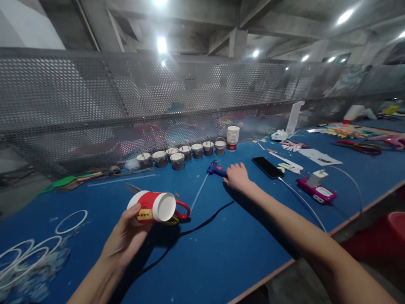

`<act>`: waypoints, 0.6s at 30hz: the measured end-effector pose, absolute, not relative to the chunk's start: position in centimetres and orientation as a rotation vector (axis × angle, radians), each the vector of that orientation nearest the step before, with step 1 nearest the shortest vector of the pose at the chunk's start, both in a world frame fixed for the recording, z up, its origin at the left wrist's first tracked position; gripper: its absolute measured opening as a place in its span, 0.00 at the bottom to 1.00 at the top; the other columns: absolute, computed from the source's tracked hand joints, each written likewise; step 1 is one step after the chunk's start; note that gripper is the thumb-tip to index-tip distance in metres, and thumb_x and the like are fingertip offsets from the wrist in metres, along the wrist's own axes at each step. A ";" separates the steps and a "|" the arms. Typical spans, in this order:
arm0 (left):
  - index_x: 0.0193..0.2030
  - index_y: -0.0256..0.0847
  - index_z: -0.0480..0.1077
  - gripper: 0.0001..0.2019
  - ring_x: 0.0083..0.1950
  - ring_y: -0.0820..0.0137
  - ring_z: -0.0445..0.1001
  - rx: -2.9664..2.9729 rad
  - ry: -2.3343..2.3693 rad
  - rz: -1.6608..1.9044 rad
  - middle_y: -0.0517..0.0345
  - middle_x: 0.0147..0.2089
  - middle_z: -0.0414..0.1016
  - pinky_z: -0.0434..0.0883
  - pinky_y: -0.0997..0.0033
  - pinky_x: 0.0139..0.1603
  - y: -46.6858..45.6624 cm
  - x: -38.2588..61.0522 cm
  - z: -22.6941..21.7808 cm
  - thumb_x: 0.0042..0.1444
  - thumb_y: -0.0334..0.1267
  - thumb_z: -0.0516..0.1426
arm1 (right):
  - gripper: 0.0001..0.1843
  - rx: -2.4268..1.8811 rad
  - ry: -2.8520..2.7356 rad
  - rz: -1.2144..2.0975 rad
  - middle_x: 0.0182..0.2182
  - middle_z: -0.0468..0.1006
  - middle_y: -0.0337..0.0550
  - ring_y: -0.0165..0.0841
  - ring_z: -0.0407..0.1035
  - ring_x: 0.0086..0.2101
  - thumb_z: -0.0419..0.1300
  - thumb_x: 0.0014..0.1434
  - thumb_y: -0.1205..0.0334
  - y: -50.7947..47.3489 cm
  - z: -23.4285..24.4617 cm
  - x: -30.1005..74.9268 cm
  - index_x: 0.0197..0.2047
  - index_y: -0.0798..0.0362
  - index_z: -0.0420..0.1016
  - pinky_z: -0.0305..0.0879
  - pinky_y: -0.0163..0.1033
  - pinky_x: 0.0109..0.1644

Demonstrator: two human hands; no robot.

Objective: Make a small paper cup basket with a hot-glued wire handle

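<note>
My left hand (128, 236) is closed around a red and white paper cup (148, 207), which lies tilted on its side in the air with its pale round end toward the right. Behind and below the cup, scissors with red and yellow handles (182, 210) rest on the table, partly hidden. Farther right, my right hand (237, 176) has its fingers wrapped round the handle of a blue hot glue gun (216, 169). A clear glue stick (200, 193) trails from the gun toward me, and a black cord (207, 221) runs across the blue tabletop.
Several small tubs (177, 161) line the back beside a stack of paper cups (233, 136). White rings (71, 221) lie at left. A black phone (267, 167) and a purple power strip (316, 191) sit at right. A perforated metal screen (152, 93) stands behind the table.
</note>
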State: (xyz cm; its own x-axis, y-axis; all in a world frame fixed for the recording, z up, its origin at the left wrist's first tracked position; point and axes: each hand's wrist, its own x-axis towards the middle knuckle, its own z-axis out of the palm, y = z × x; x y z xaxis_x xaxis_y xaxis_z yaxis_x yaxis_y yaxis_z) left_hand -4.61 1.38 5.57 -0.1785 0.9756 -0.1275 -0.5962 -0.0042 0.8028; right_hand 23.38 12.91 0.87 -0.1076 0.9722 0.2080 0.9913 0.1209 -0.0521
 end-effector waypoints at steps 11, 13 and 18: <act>0.35 0.37 0.73 0.19 0.29 0.68 0.77 0.539 0.939 1.582 0.55 0.32 0.80 0.77 0.74 0.28 1.5 -4.7 5.7 0.29 0.26 0.64 | 0.14 -1.826 -1.930 0.412 0.46 0.71 0.46 0.36 0.69 0.43 0.57 0.61 0.60 16.6 1.5 21.8 0.49 0.55 0.68 0.68 0.46 0.45; 0.33 0.36 0.73 0.16 0.30 0.68 0.77 0.520 0.957 1.600 0.54 0.31 0.80 0.77 0.74 0.28 1.5 -4.8 5.8 0.31 0.27 0.63 | 0.10 -1.729 -1.817 0.511 0.40 0.74 0.47 0.37 0.70 0.41 0.60 0.57 0.65 15.7 2.6 24.0 0.43 0.57 0.71 0.68 0.42 0.44; 0.33 0.37 0.72 0.14 0.29 0.68 0.77 0.520 0.951 1.615 0.57 0.29 0.79 0.77 0.74 0.26 1.4 -4.5 6.2 0.34 0.25 0.60 | 0.03 -1.452 -1.489 0.728 0.27 0.74 0.42 0.33 0.72 0.30 0.54 0.52 0.65 10.5 6.1 29.9 0.32 0.55 0.67 0.70 0.38 0.34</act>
State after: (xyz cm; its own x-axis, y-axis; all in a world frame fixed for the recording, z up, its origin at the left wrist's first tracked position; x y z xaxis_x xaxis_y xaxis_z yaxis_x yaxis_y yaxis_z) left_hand -4.48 1.40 6.24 -0.2680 0.9513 -0.1522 -0.5941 -0.0388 0.8034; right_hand 29.94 10.54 6.14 0.0996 0.9750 0.1987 0.4426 0.1355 -0.8864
